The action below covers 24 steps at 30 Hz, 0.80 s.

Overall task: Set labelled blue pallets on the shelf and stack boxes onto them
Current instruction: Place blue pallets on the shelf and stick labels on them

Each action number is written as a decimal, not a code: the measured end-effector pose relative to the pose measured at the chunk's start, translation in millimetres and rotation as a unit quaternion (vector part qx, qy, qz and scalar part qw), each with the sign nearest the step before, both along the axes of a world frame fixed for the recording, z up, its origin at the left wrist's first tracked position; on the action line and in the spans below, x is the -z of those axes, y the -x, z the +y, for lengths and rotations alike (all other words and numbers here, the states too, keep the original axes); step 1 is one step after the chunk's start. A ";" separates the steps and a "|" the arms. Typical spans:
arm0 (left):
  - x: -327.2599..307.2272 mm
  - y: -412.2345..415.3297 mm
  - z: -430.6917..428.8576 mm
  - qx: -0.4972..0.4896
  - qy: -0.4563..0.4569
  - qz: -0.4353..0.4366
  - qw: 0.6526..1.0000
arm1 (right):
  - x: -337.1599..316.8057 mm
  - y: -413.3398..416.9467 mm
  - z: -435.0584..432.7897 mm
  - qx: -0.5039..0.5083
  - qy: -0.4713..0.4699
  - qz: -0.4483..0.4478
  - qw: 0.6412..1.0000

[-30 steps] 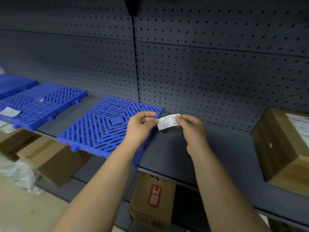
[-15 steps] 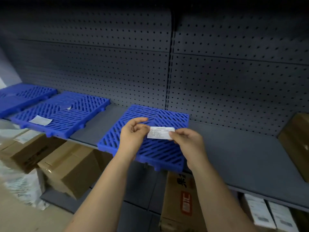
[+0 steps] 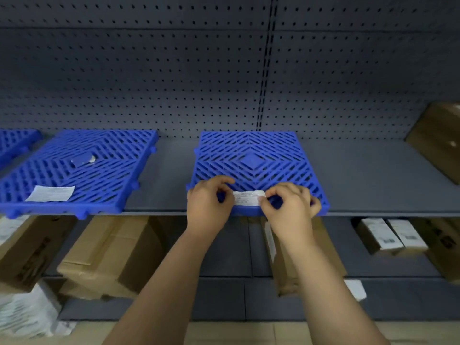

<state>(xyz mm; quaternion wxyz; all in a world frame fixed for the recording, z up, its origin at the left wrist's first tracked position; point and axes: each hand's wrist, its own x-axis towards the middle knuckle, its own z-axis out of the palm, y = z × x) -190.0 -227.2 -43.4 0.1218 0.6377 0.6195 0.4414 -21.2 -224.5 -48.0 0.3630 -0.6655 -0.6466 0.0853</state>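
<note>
A dark grey perforated back panel (image 3: 149, 78) is seen behind a grey shelf (image 3: 368, 180). On the shelf three blue pallets are laid flat: one cut off at the left edge (image 3: 15, 143), a middle pallet (image 3: 94, 180) bearing a white label (image 3: 51, 193) near its front, and a right pallet (image 3: 251, 160) set at the shelf's front edge. A brown box (image 3: 438, 138) is seen on the shelf at far right. Below, cardboard boxes (image 3: 109, 255) are stored on a lower shelf; their printing is too blurred to be read. A small white label (image 3: 247, 197) is pinched at its ends by the left hand (image 3: 207, 205) and right hand (image 3: 288, 207), fingers closed, and held against the right pallet's front edge. Its print cannot be read.
</note>
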 end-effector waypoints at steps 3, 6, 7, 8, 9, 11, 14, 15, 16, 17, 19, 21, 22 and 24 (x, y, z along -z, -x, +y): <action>2.7 0.4 0.9 -0.003 -0.022 0.031 0.999 | 5.8 -3.2 3.4 0.005 -0.001 0.051 0.999; 1.0 0.8 2.6 -0.001 -0.017 0.029 0.999 | 6.1 -6.5 5.5 -0.005 0.017 0.078 0.997; 0.8 1.5 3.4 0.002 -0.010 0.027 1.000 | 5.1 -6.9 5.3 -0.012 0.023 0.086 0.996; 0.3 2.3 3.7 0.008 -0.005 0.025 1.000 | 3.5 -7.9 4.3 -0.018 0.022 0.092 0.995; 0.1 3.6 3.7 0.019 0.000 0.018 1.000 | 2.1 -9.5 3.0 -0.025 0.019 0.098 0.995; 0.7 7.5 1.4 0.044 0.004 -0.019 0.999 | 1.7 -13.4 -2.8 -0.048 0.007 0.113 0.992; 3.4 13.3 -10.7 0.053 -0.021 -0.028 0.998 | 6.9 -19.8 -15.1 -0.069 -0.037 0.064 0.995; 5.8 14.6 -15.1 0.049 -0.043 -0.002 0.998 | 10.6 -21.5 -19.6 -0.075 -0.061 0.030 0.995; 9.0 14.9 -19.6 0.043 -0.064 0.033 0.996 | 14.7 -23.0 -23.7 -0.084 -0.077 -0.004 0.993; 13.2 14.3 -23.3 0.037 -0.073 0.072 0.994 | 18.1 -23.9 -27.3 -0.094 -0.081 -0.031 0.992; 21.8 10.9 -28.9 0.028 -0.065 0.135 0.988 | 22.7 -24.6 -32.0 -0.112 -0.072 -0.059 0.989; 27.0 7.3 -32.5 0.024 -0.057 0.158 0.985 | 23.5 -25.0 -34.4 -0.121 -0.056 -0.062 0.989; 29.3 6.1 -33.8 0.022 -0.058 0.162 0.985 | 23.3 -25.4 -34.7 -0.125 -0.049 -0.062 0.989; 31.9 5.1 -35.5 0.018 -0.057 0.167 0.984 | 22.2 -26.8 -35.0 -0.135 -0.035 -0.081 0.987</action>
